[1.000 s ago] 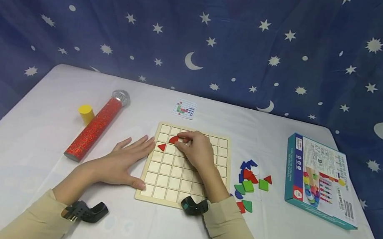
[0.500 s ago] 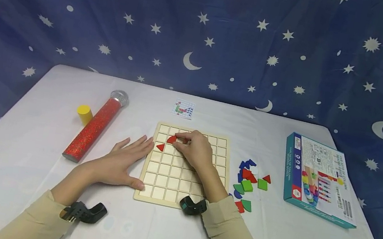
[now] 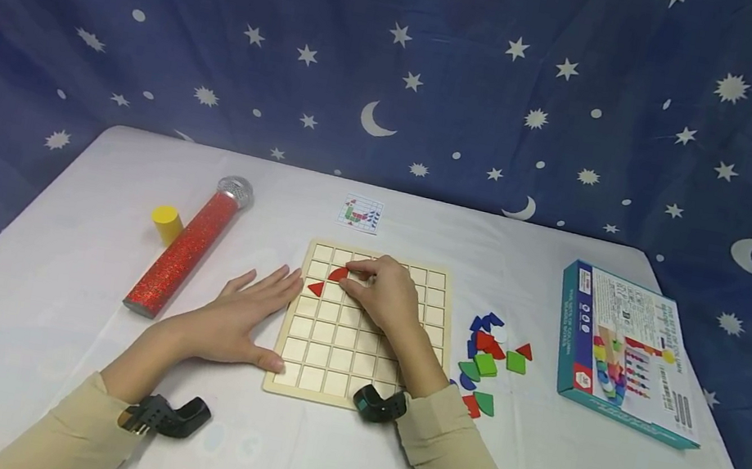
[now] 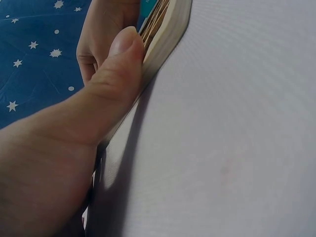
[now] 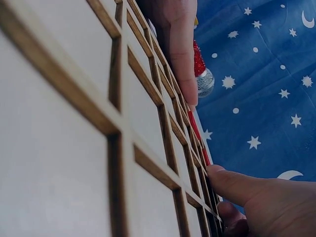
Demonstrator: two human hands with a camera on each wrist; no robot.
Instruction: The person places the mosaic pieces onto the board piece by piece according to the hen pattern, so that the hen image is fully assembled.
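A wooden grid board [image 3: 342, 362] lies mid-table. My left hand [image 3: 235, 320] lies spread along its left edge, fingers straight. In the left wrist view the thumb [image 4: 116, 74] presses on the board's rim [image 4: 170, 39]. My right hand [image 3: 387, 293] reaches over the upper part of the grid. Its thumb and index finger pinch a red quarter-circle tile [image 3: 337, 274] by its right side, at a cell near the top left. A red triangle tile [image 3: 316, 287] lies in a cell below and left of it. The right wrist view shows the thumb [image 5: 232, 182] at the red tile's edge.
Right of the board lie loose red, green [image 3: 485, 365], blue and white tiles. A small pattern card [image 3: 360, 214] lies behind the board. At left are a red glitter microphone [image 3: 185, 257] and a yellow cylinder [image 3: 166, 223]; a flat box [image 3: 632, 352] is at far right.
Both hands stay almost in place. The red quarter-circle tile shifts very slightly within its cell under the right fingertips; the whole view moves a little.
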